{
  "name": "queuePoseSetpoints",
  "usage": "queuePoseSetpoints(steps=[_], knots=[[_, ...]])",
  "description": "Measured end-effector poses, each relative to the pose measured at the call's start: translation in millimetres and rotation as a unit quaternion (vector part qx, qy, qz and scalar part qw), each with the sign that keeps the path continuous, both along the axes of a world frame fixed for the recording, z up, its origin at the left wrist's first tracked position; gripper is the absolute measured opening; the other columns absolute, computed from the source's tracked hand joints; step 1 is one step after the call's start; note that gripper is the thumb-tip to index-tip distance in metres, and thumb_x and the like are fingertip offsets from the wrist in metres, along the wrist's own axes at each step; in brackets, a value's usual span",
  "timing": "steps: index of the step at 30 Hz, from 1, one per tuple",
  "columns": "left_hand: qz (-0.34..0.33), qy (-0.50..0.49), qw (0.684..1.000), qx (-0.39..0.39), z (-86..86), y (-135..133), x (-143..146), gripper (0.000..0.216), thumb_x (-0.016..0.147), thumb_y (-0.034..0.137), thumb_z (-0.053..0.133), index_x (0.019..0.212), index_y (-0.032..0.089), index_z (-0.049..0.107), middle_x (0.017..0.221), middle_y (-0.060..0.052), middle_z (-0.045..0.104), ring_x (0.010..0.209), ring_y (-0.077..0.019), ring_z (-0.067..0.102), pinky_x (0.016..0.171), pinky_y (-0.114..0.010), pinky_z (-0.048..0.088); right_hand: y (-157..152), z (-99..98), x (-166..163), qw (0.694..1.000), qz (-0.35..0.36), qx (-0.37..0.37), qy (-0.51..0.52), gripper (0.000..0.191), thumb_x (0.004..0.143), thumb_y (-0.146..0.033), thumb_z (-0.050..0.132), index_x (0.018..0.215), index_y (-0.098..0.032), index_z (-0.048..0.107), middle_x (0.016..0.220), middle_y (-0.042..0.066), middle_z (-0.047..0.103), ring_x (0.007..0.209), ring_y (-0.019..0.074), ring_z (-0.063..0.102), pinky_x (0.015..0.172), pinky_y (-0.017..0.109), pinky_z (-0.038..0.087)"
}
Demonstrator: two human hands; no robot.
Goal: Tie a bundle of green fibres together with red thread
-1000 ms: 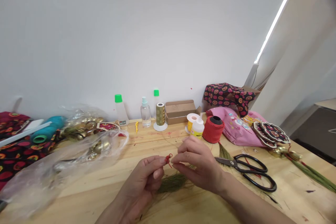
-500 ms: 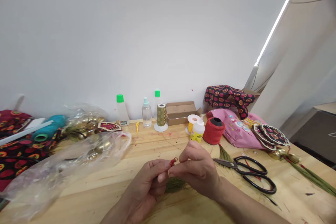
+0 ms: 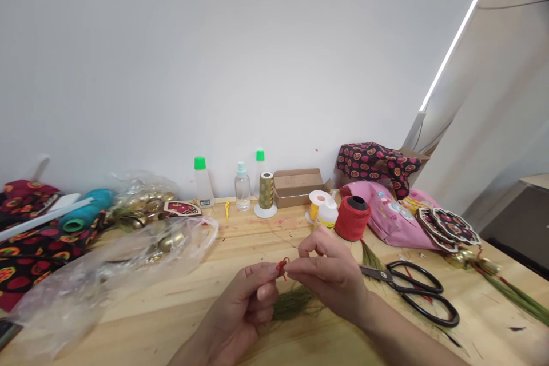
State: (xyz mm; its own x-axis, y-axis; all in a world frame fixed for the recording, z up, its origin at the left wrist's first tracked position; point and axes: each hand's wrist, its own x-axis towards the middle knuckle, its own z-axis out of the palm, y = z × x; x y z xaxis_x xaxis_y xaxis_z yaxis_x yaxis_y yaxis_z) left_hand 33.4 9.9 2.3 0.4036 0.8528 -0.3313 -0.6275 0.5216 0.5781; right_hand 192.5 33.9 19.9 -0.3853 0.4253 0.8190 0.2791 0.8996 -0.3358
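Observation:
Between the thumb and forefinger of my left hand point(image 3: 242, 306) is a small red knotted cord point(image 3: 281, 266) with a loop on top. My right hand point(image 3: 332, 274) is closed in a pinch at the right side of that loop, its fingertips touching the cord. A short red strand hangs under the knot. Below the hands a green tassel point(image 3: 294, 302) lies on the wooden table point(image 3: 141, 326), partly covered by my fingers. Whether the tassel joins the red cord is hidden.
Black-handled scissors point(image 3: 416, 289) lie to the right, beside another green tassel point(image 3: 372, 256). Behind stand a red thread spool point(image 3: 352, 220), a white glue bottle point(image 3: 327, 213), a gold thread cone point(image 3: 266, 191) and a cardboard box point(image 3: 298, 189). A clear plastic bag point(image 3: 111, 274) spreads left.
My right fingertips have drawn slightly right from my left hand, and a red strand now shows below the knot. The whole view has shifted a little.

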Motion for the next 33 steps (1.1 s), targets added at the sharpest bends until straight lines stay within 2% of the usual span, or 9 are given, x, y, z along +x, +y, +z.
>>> queuePoseSetpoints(steps=[6, 20, 25, 30, 33], knots=[[0.009, -0.021, 1.000, -0.016, -3.9, -1.0, 0.1, 0.014, 0.056, 0.019, 0.070, 0.056, 0.009, 0.060, 0.037, 0.010, 0.034, 0.035, 0.0002, 0.014, 0.032, -0.012, 0.010, -2.8, -1.2, -4.0, 0.999, -0.039, 0.025, -0.007, 0.013, 0.077, -0.021, 0.053, 0.075, -0.023, 0.065, 0.060, 0.000, 0.048, 0.059, 0.0121, 0.041, 0.055, 0.026, 0.033], [0.000, -0.014, 1.000, -0.008, -3.5, -1.1, 2.3, 0.019, 0.056, 0.021, 0.071, 0.049, 0.010, 0.056, 0.038, 0.010, 0.032, 0.037, -0.0008, 0.012, 0.034, -0.014, 0.008, -2.3, -4.5, -8.0, 0.998, -0.042, 0.034, -0.019, 0.010, 0.071, -0.014, 0.057, 0.073, -0.022, 0.064, 0.061, 0.000, 0.049, 0.058, 0.0122, 0.042, 0.054, 0.026, 0.032], [0.008, 0.047, 0.999, 0.014, -1.7, -2.2, 3.5, 0.024, 0.057, 0.027, 0.069, 0.046, 0.012, 0.053, 0.038, 0.010, 0.029, 0.038, -0.0025, 0.009, 0.035, -0.016, 0.008, -3.8, -3.0, -11.7, 0.996, -0.068, 0.047, -0.015, 0.010, 0.067, -0.011, 0.055, 0.065, -0.019, 0.061, 0.059, 0.000, 0.049, 0.057, 0.0125, 0.042, 0.052, 0.025, 0.032], [0.037, 0.136, 0.987, 0.073, 0.4, -2.0, 6.9, 0.035, 0.060, 0.030, 0.066, 0.037, 0.014, 0.045, 0.034, 0.009, 0.030, 0.036, -0.0028, 0.012, 0.037, -0.020, 0.007, -6.3, 0.8, -11.4, 0.993, -0.111, 0.028, -0.014, 0.010, 0.067, -0.010, 0.053, 0.064, -0.017, 0.059, 0.059, 0.000, 0.047, 0.057, 0.0126, 0.042, 0.052, 0.025, 0.032], [0.069, 0.172, 0.978, 0.095, 1.2, -0.7, 9.3, 0.026, 0.060, 0.029, 0.066, 0.044, 0.014, 0.052, 0.033, 0.009, 0.033, 0.035, -0.0028, 0.014, 0.037, -0.020, 0.007, -7.5, 1.8, -10.2, 0.990, -0.133, 0.025, -0.024, 0.011, 0.068, -0.011, 0.052, 0.063, -0.017, 0.059, 0.060, 0.000, 0.046, 0.058, 0.0127, 0.042, 0.052, 0.025, 0.032]])
